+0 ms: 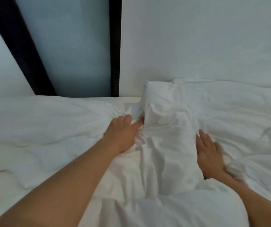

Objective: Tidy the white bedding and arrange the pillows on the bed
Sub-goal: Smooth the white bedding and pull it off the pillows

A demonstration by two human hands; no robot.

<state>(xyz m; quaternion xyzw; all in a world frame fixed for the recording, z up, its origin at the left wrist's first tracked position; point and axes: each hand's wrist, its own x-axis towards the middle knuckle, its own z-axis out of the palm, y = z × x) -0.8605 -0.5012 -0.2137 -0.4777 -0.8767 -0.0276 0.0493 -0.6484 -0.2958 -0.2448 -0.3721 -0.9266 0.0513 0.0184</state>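
A raised ridge of white bedding [167,131] runs from the wall toward me across the bed. My left hand [123,133] lies on the left side of this ridge, fingers stretched forward and pressing into the fabric; its fingertips are partly hidden in the folds. My right hand [208,154] lies flat against the ridge's right side with straight fingers. A white pillow or puffed duvet [38,128] spreads to the left. More rumpled white bedding [238,115] covers the right side.
A white wall [197,38] stands right behind the bed. To its left is a frosted glass panel [75,46] in a black frame [115,46]. A strip of flat sheet [128,100] shows by the wall.
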